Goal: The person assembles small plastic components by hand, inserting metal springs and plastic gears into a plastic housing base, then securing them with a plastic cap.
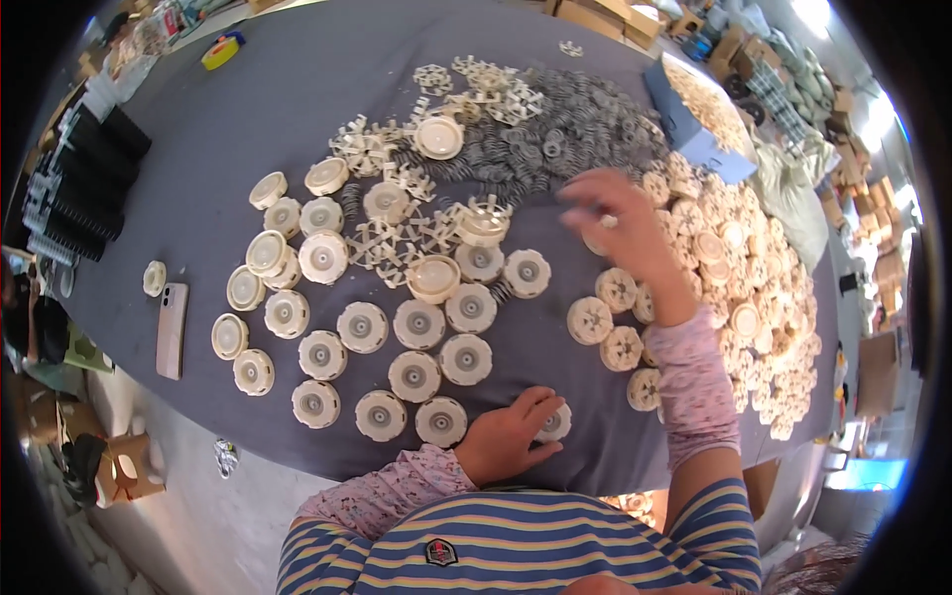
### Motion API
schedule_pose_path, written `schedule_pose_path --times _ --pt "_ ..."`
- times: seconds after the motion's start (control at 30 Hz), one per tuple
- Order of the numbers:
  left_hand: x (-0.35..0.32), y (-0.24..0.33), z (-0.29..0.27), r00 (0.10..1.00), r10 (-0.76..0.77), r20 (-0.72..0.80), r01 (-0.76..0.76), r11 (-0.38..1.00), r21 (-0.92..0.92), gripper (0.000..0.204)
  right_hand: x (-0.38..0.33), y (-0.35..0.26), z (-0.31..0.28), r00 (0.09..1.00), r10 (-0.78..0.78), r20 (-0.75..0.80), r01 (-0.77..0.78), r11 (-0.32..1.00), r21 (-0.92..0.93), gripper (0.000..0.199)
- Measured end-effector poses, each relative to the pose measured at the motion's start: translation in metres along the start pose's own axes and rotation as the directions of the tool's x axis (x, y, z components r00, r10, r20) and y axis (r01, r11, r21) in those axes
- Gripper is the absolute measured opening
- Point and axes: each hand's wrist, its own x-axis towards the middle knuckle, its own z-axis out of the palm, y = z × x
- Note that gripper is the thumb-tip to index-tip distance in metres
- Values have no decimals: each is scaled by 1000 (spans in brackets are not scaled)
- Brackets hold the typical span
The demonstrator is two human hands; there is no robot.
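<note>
My left hand [511,436] is low over the table's near edge, thumb and fingers closed about a round cream plastic part [554,424] with a grey centre. Farther off and to the right, my right hand [623,223] is smeared by motion, its fingers beside the pile of grey coil springs [555,129]. A pale round piece [601,236] shows under that hand; whether it is gripped cannot be made out. Several cream round parts with a grey spring-like ring inside, such as this round housing [419,324], lie in loose rows left of my hands.
Cream clips [382,238] lie scattered mid-table. A large heap of cream slotted discs [739,297] covers the right side, below a blue box [699,119] of small parts. A phone [171,331] and yellow tape roll [220,53] lie left; black racks [94,178] stand at the left edge.
</note>
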Motion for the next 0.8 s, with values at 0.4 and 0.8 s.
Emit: schedule_pose_path --times 0.4,0.8 --pt "-1 -1 2 999 12 47 -10 999 -54 65 50 -11 101 976 -175 127 176 984 2 37" --pt "5 5 -7 997 -18 74 21 999 -33 61 -149 -22 42 877 428 220 -454 585 672 34"
